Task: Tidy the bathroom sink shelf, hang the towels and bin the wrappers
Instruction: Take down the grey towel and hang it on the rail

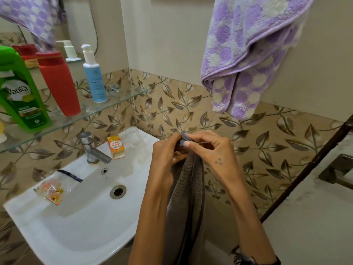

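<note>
A grey towel hangs down between my forearms, right of the sink. My left hand and my right hand both pinch its top edge, close together in front of the leaf-patterned tiles. A purple spotted towel hangs on the wall above my hands. On the sink's left rim lies a clear wrapper with orange print. An orange soap box stands beside the tap. The glass shelf carries a green Vatika bottle, a red bottle and a blue pump bottle.
The white sink fills the lower left, with a metal tap at its back. A mirror above the shelf reflects the towel and bottles. A dark rod slants across the right side near a metal bracket.
</note>
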Tool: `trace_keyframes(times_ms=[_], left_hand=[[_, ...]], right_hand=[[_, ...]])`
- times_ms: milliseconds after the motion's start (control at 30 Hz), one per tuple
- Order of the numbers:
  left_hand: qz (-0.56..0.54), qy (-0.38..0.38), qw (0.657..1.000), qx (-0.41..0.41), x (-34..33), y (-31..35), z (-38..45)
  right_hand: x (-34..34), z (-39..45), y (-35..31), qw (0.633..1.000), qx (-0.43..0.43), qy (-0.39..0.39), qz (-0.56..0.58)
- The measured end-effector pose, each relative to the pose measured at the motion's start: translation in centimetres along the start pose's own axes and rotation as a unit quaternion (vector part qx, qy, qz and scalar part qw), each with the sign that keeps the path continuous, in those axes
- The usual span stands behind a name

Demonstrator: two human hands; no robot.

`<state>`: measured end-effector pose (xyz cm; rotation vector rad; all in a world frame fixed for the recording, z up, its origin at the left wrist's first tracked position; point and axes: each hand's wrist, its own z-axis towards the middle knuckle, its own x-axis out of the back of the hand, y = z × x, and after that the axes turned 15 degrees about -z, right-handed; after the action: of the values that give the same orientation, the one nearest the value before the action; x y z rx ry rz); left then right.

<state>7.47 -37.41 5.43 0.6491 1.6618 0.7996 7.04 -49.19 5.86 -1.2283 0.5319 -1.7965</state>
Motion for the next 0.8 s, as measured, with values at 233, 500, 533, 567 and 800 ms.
trace_keyframes(times_ms=[233, 500, 533, 567, 800], left_hand=[[-0.01, -0.052, 0.997, 0.053, -0.2, -0.2, 0.4], [0.106, -0.163, 0.977, -0.089, 2.4, 0.5, 1.7], [0.142, -0.192, 0.963, -0.124, 2.8, 0.5, 1.7], [0.177, -0.215, 0.949, -0.149, 3.0, 0.3, 1.8], [0.32, -0.247, 0.876, -0.264, 3.5, -1.4, 2.5]], right_hand=[[0.4, -0.2, 0.5, 0.994, 0.054, 0.047, -0.085], [1.9, -0.2, 1.9, 0.993, -0.006, 0.095, 0.072], [1.8, -0.2, 1.8, 0.991, -0.009, 0.101, 0.083], [1.8, -0.2, 1.7, 0.99, -0.01, 0.105, 0.089], [1.2, -0.2, 1.8, 0.988, -0.018, 0.121, 0.098]])
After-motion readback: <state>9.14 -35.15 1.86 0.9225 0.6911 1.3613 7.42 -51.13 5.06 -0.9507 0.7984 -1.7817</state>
